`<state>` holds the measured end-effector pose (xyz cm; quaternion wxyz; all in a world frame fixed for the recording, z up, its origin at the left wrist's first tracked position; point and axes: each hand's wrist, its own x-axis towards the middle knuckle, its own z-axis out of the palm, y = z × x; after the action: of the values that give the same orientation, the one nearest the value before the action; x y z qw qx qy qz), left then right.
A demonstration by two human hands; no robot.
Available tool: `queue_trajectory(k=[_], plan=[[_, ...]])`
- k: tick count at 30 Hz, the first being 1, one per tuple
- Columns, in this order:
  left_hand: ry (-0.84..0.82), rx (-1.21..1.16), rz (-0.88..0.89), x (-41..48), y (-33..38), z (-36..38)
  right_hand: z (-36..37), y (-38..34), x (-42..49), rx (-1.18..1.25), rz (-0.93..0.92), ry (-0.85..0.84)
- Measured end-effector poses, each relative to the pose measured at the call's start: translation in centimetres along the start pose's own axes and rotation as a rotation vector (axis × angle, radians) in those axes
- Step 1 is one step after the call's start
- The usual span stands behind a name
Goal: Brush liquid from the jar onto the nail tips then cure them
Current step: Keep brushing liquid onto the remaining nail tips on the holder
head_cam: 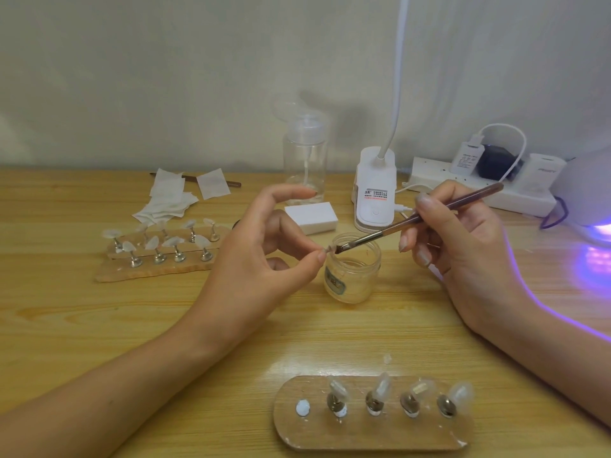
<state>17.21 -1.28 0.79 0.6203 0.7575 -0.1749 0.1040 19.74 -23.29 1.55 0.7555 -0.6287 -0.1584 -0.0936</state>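
Left hand [264, 246]: thumb and forefinger pinch one nail tip [328, 250] just over the jar [353, 269] rim; other fingers spread.
Right hand [463, 239]: fingers curled round the brush [413, 219], bristles at the tip.
Jar: open, on the worktop [99, 325] between the hands.
Handling: tip likely feather-light, thin, slick once wet; hold by stem or edges, never the coated face.
Near stand [363, 434]: four tips upright, one spot vacant.
Lamp [591, 180]: glowing violet, far right.
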Motion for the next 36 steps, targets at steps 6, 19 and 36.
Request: queue_trajectory(k=[6, 19, 36], plan=[[-0.013, -0.010, 0.027, 0.13, -0.30, -0.04, 0.01, -0.12, 0.00, 0.035, -0.010, -0.008], [-0.018, -0.020, 0.068, 0.11, -0.39, -0.05, 0.03, -0.09, 0.07, 0.018, 0.026, 0.055], [-0.028, 0.012, 0.110, 0.22, -0.55, -0.13, -0.12, -0.17, 0.08, 0.008, 0.044, 0.051]])
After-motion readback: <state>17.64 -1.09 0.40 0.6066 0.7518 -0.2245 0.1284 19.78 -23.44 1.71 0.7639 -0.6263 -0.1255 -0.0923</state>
